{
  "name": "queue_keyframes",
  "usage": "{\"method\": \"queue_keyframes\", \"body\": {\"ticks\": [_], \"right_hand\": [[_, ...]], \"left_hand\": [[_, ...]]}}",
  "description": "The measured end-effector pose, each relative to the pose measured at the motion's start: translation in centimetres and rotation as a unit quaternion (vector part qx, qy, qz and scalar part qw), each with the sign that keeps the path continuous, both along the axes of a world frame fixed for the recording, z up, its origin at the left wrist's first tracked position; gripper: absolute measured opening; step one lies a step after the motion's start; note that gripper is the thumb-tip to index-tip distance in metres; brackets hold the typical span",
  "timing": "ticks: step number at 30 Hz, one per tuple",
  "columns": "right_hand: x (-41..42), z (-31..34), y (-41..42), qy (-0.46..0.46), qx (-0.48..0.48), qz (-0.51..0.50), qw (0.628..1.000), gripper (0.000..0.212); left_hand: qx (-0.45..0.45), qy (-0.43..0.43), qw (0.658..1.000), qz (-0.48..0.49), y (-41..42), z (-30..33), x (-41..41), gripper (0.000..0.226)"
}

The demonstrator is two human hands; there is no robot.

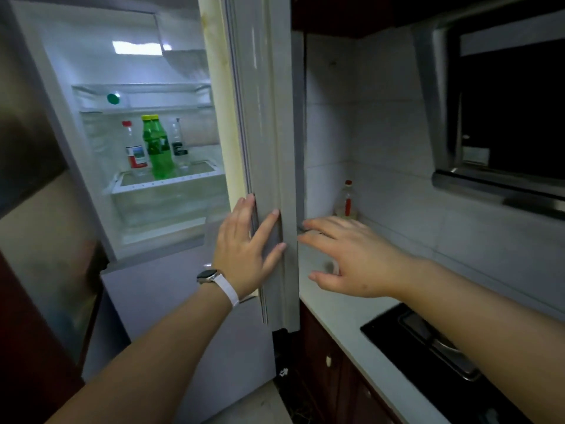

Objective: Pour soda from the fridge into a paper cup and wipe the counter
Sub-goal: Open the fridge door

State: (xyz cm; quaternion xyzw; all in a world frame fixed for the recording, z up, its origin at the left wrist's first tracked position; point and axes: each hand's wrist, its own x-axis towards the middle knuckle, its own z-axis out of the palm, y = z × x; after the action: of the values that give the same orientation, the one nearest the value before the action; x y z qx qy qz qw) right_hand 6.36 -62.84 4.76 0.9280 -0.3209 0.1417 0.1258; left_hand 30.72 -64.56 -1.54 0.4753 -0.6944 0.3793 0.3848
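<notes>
The fridge stands open, and its door [269, 123] is seen edge-on in the middle of the head view. On a lit shelf inside stand two green soda bottles [157, 148] with yellow caps, a clear bottle with a red cap [134, 148] and a clear bottle with a dark label [178, 142]. My left hand [244, 249] lies flat against the door's edge, fingers spread, a watch on the wrist. My right hand [345, 255] hovers open just right of the door, over the white counter [345, 316]. No paper cup shows.
An oil bottle with a red cap [347, 200] stands in the tiled corner behind my right hand. A black stove top [422, 347] sits in the counter at the right, under a steel range hood [495, 185]. Dark red cabinets run below the counter.
</notes>
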Motion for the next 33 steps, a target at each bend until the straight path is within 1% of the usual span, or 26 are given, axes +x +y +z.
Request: {"method": "queue_keyframes", "body": {"ticks": [5, 9, 15, 17, 20, 23, 29, 33], "right_hand": [[-3.0, -0.1, -0.2, 0.014, -0.003, -0.055, 0.998, 0.064], [-4.6, 0.2, -0.4, 0.006, 0.001, -0.090, 0.996, 0.064], [-6.2, 0.5, -1.2, -0.001, 0.002, -0.149, 0.989, 0.062], [-6.7, 0.4, -1.3, 0.001, 0.003, -0.171, 0.985, 0.063], [-7.3, 0.1, -1.5, 0.000, 0.010, -0.198, 0.980, 0.063], [-7.7, 0.1, -1.9, 0.004, 0.018, -0.221, 0.975, 0.064], [-7.8, 0.1, -3.0, 0.001, 0.016, -0.253, 0.967, 0.065], [-7.8, 0.3, -3.7, 0.012, 0.025, -0.268, 0.963, 0.066]], "left_hand": [[-0.008, -0.062, 0.998, -0.023, -3.4, 0.5, -2.9, 0.059], [-0.003, -0.099, 0.994, -0.040, -5.6, 1.3, -5.2, 0.065], [-0.011, -0.103, 0.991, -0.080, -9.0, 2.2, -7.6, 0.094], [-0.010, -0.123, 0.989, -0.086, -10.1, 2.2, -8.3, 0.099], [-0.023, -0.153, 0.984, -0.087, -11.7, 2.0, -8.8, 0.097], [-0.037, -0.147, 0.984, -0.092, -13.1, 1.8, -9.4, 0.089], [-0.012, -0.153, 0.981, -0.118, -15.5, 2.0, -11.2, 0.084], [0.010, -0.151, 0.980, -0.127, -16.9, 2.3, -12.5, 0.077]]}}
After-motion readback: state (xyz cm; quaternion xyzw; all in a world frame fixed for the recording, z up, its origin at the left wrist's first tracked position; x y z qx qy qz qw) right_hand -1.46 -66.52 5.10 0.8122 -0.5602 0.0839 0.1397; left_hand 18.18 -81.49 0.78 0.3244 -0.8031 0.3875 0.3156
